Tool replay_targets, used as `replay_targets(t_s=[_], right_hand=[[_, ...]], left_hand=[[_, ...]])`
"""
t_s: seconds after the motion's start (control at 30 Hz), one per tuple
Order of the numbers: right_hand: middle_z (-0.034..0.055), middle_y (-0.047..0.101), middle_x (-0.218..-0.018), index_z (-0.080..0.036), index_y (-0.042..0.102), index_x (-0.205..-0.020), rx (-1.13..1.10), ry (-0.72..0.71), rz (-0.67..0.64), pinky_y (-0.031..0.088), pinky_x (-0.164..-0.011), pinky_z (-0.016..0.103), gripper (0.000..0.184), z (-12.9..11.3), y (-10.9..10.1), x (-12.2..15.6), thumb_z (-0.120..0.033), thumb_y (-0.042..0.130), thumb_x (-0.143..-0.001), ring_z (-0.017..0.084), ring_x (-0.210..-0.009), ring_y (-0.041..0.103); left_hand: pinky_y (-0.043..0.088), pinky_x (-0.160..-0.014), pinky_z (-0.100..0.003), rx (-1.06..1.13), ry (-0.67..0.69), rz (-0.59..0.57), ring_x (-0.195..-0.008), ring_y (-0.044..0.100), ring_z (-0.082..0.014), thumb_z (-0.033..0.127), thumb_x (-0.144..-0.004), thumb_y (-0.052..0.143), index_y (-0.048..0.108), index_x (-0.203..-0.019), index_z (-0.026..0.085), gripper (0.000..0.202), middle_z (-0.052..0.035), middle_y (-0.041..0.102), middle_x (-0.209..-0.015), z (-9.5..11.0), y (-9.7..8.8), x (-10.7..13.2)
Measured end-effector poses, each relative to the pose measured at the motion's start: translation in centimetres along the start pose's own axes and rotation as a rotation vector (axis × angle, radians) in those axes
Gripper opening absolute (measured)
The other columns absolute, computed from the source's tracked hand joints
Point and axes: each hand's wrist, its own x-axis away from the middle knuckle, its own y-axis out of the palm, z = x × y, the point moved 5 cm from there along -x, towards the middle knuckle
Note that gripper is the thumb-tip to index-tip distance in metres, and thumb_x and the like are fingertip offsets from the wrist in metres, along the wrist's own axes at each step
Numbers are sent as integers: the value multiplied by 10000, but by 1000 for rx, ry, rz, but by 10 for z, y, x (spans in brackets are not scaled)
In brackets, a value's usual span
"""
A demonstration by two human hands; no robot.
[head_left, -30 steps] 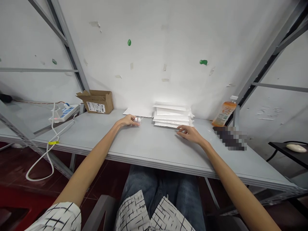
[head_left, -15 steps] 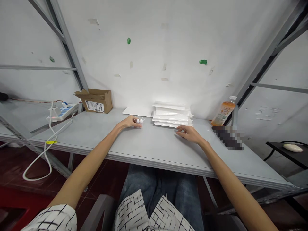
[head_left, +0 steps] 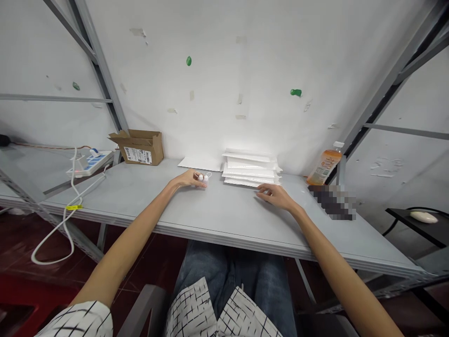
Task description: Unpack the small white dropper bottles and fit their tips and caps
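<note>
Earbuds (head_left: 204, 178), probably, against left fingers (head_left: 195, 181)

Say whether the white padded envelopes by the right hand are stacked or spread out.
Stacked: the white padded envelopes lie in one pile, their edges slightly uneven.

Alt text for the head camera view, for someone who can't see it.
Two hands rest on a grey shelf: the left hand at a small white wired item, the right hand beside a stack of white padded mailers. A cardboard box stands left, a bottle of orange drink right.
</note>
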Motion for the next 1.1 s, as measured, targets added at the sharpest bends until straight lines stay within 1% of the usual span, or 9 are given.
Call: replay_targets(t_s=[0.1, 0.2, 0.3, 0.43, 0.53, 0.67, 0.83, 0.97, 1.1], right_hand=[[54, 740, -995, -215, 685, -968, -59, -11, 89, 511, -637, 316, 273, -1, -7, -3, -441, 589, -849, 166, -613, 656], [66, 734, -992, -204, 691, -939, -26, -30, 312, 519, -691, 333, 278, 3, -27, -12, -435, 557, -863, 198, -711, 679], [83, 717, -1034, -199, 691, -946, 74, -54, 520, 514, -779, 362, 246, 9, -48, -32, -365, 528, -867, 225, -829, 675], [141, 673, -1089, -166, 673, -1070, 199, -77, 660, 506, -837, 402, 310, 19, -65, -72, -246, 462, -859, 276, -1004, 626], [183, 604, -1253, -139, 614, -1225, 343, -47, 677, 445, -945, 475, 421, 24, -66, -105, -214, 476, -834, 342, -1225, 492], [169, 510, -1406, -152, 525, -1354, 527, 42, 562, 319, -1055, 518, 521, 28, -56, -141, -199, 492, -837, 366, -1370, 332], [156, 677, -1114, -185, 630, -1248, 576, 216, 358, 388, -924, 445, 434, 29, -44, -157, -138, 456, -854, 317, -1102, 566], [156, 710, -962, -181, 712, -1099, 560, 176, 481, 413, -825, 416, 367, 13, -53, -144, -109, 444, -859, 303, -939, 624], [115, 727, -968, -193, 721, -1073, 331, 85, 703, 447, -795, 396, 298, -7, -84, -120, -230, 522, -854, 300, -945, 639]], left_hand=[[362, -558, -268, -5, -22, 5, -616, 520, -125, 372, -561, 857, 740, -854, 148, 387, -25, 642, -708, 2, -5, 4], [336, -501, -257, 12, -78, 46, -608, 534, -128, 433, -574, 856, 730, -1074, 163, 582, -54, 673, -799, 4, -15, 11], [304, -464, -240, 73, -89, 161, -619, 527, -118, 542, -627, 807, 734, -1065, 171, 579, -92, 694, -937, 5, -28, 18], [289, -445, -216, 152, -88, 476, -584, 471, -90, 680, -705, 676, 736, -908, 147, 574, -122, 700, -1036, -1, -48, 22], [293, -442, -210, 142, -117, 661, -530, 441, -84, 711, -743, 589, 717, -828, 132, 599, -127, 717, -945, -11, -57, 24], [333, -479, -226, 23, -109, 742, -510, 455, -95, 623, -773, 566, 700, -766, 141, 501, -105, 722, -840, -22, -63, 21], [402, -604, -275, -282, -80, 801, -539, 511, -135, 524, -821, 509, 705, -704, 178, 415, -52, 716, -732, -18, -66, 21], [402, -646, -289, -455, -41, 933, -609, 584, -172, 463, -853, 487, 715, -714, 193, 380, -31, 697, -670, 1, -64, 29], [390, -626, -282, -551, 184, 1106, -650, 600, -162, 399, -893, 477, 665, -677, 189, 356, -40, 706, -739, 31, -50, 41]])
